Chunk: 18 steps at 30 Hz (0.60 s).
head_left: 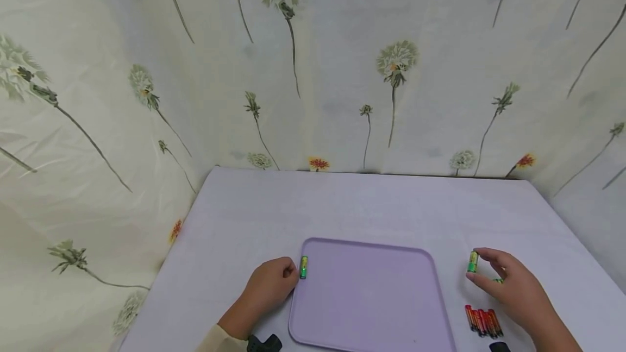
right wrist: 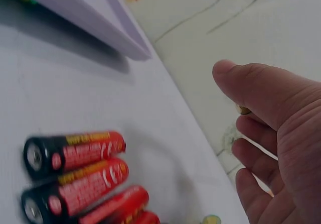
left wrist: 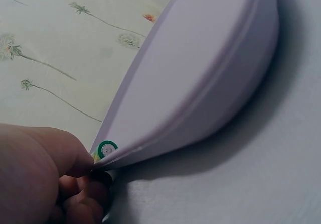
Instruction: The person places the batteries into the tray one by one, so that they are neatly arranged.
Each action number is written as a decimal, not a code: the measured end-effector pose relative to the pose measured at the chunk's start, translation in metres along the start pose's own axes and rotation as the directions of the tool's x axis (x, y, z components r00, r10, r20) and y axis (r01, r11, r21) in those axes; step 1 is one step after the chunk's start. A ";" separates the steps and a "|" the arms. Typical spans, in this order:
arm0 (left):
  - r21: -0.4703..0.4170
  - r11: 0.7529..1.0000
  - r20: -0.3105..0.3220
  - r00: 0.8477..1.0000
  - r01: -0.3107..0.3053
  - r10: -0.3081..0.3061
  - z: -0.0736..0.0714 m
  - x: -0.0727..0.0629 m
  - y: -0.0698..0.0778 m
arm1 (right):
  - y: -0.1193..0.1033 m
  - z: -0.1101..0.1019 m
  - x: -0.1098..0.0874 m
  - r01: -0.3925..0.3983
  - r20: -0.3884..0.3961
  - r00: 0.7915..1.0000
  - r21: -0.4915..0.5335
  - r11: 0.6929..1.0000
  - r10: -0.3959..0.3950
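Note:
In the head view, my right hand (head_left: 518,289) pinches a green battery (head_left: 472,262) between thumb and index finger, right of the tray and above the table. Its thumb hides most of that battery in the right wrist view. Another green battery (head_left: 498,280) is mostly hidden beneath this hand. My left hand (head_left: 271,282) grips the left rim of the purple tray (head_left: 367,295), thumb on top and fingers curled below, as the left wrist view shows. A green battery (head_left: 304,267) lies inside the tray along that rim, close to the left fingers.
Several red and black batteries (head_left: 483,321) lie side by side on the white-covered table (head_left: 362,205), right of the tray and nearer me. A fabric backdrop (head_left: 337,69) with printed dandelions rises behind the table and at both sides.

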<state>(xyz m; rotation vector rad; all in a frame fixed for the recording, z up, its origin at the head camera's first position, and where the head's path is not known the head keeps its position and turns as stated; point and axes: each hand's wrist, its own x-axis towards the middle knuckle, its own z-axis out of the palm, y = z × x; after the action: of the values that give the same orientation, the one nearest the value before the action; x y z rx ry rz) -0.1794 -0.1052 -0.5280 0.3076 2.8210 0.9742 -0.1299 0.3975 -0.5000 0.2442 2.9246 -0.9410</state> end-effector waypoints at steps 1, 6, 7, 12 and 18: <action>-0.003 1.000 0.001 1.000 -0.001 0.001 0.000 0.000 0.000 | -0.002 0.001 0.000 0.009 -0.004 1.000 0.003 1.000 -0.009; -0.021 1.000 0.024 1.000 0.011 -0.011 0.002 0.000 0.000 | -0.014 0.009 -0.001 0.028 0.015 0.999 0.053 0.998 -0.029; -0.023 1.000 0.027 1.000 0.013 -0.013 0.003 0.000 0.001 | -0.016 0.011 -0.001 0.031 0.018 0.999 0.055 0.998 -0.032; -0.012 1.000 0.019 1.000 0.018 -0.018 0.003 -0.001 0.000 | -0.030 0.020 -0.004 0.077 0.023 0.997 0.062 0.995 -0.079; -0.009 1.000 0.016 1.000 0.009 -0.009 0.000 0.000 0.000 | -0.047 0.026 -0.005 0.149 0.006 0.989 0.076 0.986 -0.150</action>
<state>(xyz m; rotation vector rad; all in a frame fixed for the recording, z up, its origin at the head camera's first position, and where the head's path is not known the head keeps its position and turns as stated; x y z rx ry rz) -0.1789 -0.1049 -0.5277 0.3000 2.8004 0.9774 -0.1326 0.3435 -0.4937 0.0222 2.9332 -1.0703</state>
